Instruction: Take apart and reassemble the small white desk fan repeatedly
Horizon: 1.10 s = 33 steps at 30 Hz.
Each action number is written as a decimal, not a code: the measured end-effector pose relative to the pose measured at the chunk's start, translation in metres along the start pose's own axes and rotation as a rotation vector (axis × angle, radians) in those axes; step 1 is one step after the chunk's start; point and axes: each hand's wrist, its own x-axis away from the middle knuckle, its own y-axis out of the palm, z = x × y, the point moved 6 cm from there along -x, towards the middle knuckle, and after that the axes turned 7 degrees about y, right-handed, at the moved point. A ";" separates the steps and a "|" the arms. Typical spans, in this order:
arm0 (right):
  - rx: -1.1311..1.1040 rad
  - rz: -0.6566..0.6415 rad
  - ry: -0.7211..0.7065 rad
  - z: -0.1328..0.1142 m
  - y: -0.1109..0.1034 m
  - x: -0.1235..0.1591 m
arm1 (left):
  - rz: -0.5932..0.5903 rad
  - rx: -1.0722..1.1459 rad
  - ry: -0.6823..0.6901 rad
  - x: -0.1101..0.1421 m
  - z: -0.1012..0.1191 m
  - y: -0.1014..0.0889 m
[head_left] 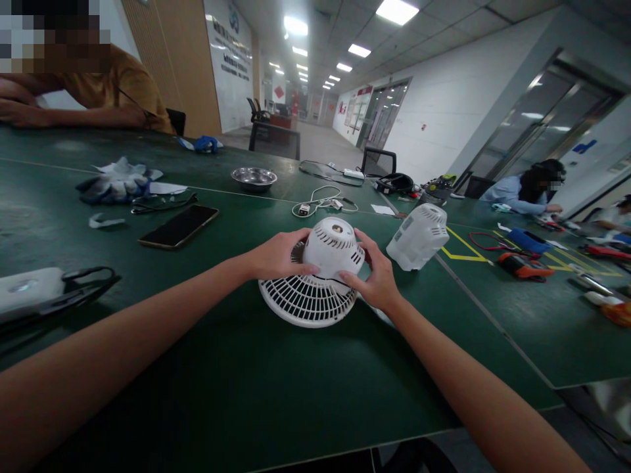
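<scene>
A white fan head lies on the green table, its round slatted grille [308,303] facing down and its motor housing [331,246] pointing up. My left hand [283,256] grips the housing from the left, thumb across its front. From the right, my right hand [375,272] holds the same housing, its thumb also on the front; some fingertips are hidden behind it. A round hole shows at the top of the housing, with vent slots around it. Just right of my right hand stands a separate white plastic shell [419,236] with slots at its top.
On the green table [221,381] lie a phone [179,226], gloves [118,180], a metal bowl [254,178], a white cable [323,202] and an orange multimeter [525,266]. A white device [32,289] sits at the left edge. People sit at the far left and right.
</scene>
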 end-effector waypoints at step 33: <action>-0.011 -0.135 -0.008 0.003 0.002 -0.002 | -0.073 -0.157 -0.088 -0.002 -0.006 0.003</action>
